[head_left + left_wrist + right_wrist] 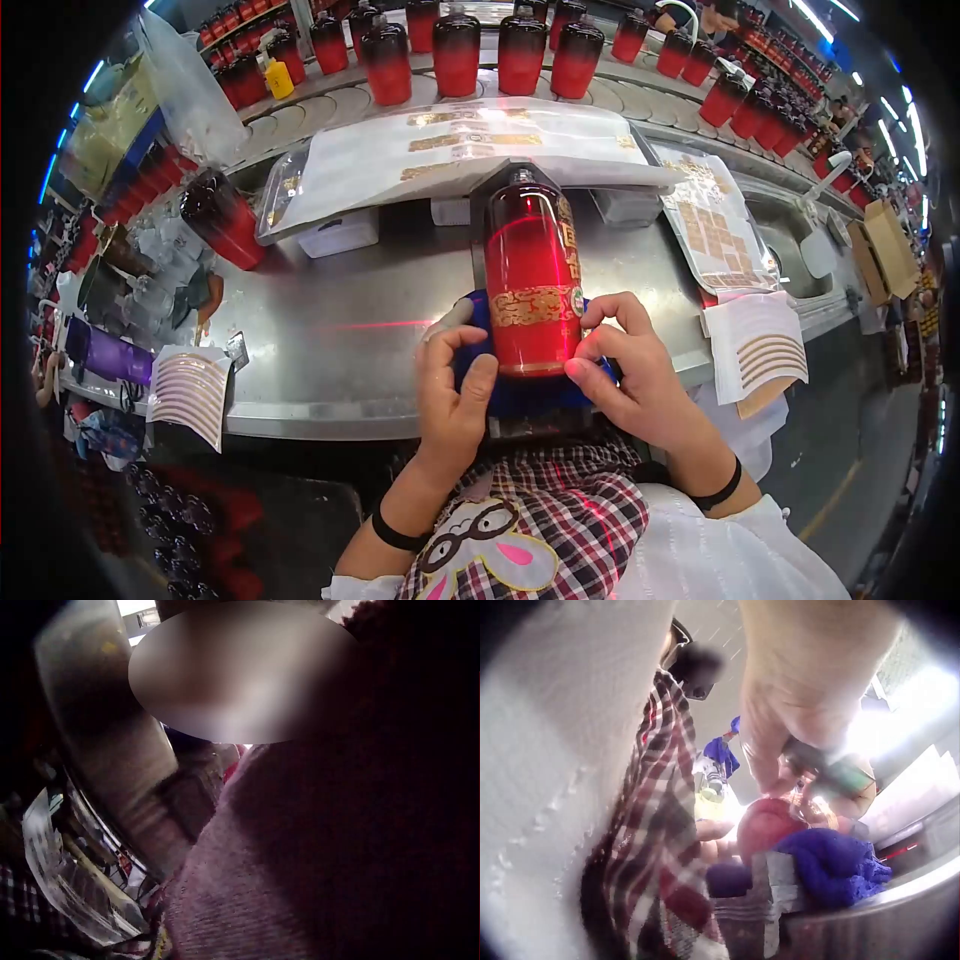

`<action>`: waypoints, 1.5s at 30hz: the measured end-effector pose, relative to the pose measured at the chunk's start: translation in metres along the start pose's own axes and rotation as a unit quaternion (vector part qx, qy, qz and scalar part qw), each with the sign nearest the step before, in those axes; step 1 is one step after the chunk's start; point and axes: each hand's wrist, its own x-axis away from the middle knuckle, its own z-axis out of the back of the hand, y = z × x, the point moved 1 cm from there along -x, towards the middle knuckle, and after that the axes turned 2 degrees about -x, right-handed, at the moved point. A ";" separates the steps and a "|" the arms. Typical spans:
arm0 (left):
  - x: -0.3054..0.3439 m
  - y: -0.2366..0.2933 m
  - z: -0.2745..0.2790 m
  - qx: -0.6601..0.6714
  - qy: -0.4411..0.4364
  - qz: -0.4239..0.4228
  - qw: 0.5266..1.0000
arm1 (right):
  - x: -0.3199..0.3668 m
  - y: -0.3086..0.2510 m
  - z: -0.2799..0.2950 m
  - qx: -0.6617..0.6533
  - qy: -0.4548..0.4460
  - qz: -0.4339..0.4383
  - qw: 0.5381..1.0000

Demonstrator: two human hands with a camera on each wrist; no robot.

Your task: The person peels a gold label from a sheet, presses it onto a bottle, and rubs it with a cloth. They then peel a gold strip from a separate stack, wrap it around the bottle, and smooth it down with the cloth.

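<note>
A red bottle (pixel 530 350) with a black shoulder and gold bands lies on a blue cloth (pixel 475 318), its neck pointing away from me. At its lower right side, my right hand (pixel 635 375) has curled fingers and thumb against the glass, close to the end of the gold band. My left hand (pixel 450 390) is beside the lower left side, fingers loosely bent and thumb raised, nothing visible between them. In the right wrist view, the right hand (pixel 802 712) bends over the red bottle base (pixel 769 829) above the blue cloth (pixel 832 866). Fabric and blur hide the left hand in its wrist view.
Sheets of gold decals (pixel 470 140) lie on a raised tray behind the bottle, and more decals (pixel 715 225) lie at the right. Curved strips (pixel 190 385) hang over the left edge. Another bottle (pixel 222 218) leans at the left. Several bottles stand on the conveyor (pixel 330 105) behind.
</note>
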 end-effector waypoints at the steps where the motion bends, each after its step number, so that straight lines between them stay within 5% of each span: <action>1: 0.000 0.000 -0.002 -0.027 -0.008 -0.007 1.000 | 0.000 0.000 0.000 -0.002 0.000 0.000 1.000; 13: -0.001 0.000 -0.008 -0.084 -0.017 -0.023 0.996 | 0.006 0.011 0.003 -0.025 -0.004 -0.020 0.999; 19: -0.001 -0.010 -0.007 0.031 -0.020 0.000 0.999 | 0.006 0.013 0.001 -0.032 -0.004 -0.032 0.999; 28: -0.002 -0.006 -0.009 -0.042 -0.014 -0.020 0.999 | 0.006 0.020 0.002 -0.073 -0.011 -0.024 0.997; 31: -0.003 -0.005 -0.010 -0.032 -0.019 -0.021 0.999 | 0.005 0.016 0.007 -0.190 -0.027 -0.111 0.975; 37: -0.004 -0.005 -0.012 0.032 -0.024 -0.031 0.999 | 0.004 0.015 0.001 -0.093 -0.006 -0.039 0.995; 40: -0.003 0.000 -0.012 -0.091 -0.018 -0.038 0.995 | 0.005 0.020 -0.002 -0.065 0.003 -0.033 0.997; 45: -0.002 -0.001 -0.010 -0.072 -0.022 -0.018 0.997 | 0.004 0.017 -0.002 -0.072 0.007 -0.040 0.997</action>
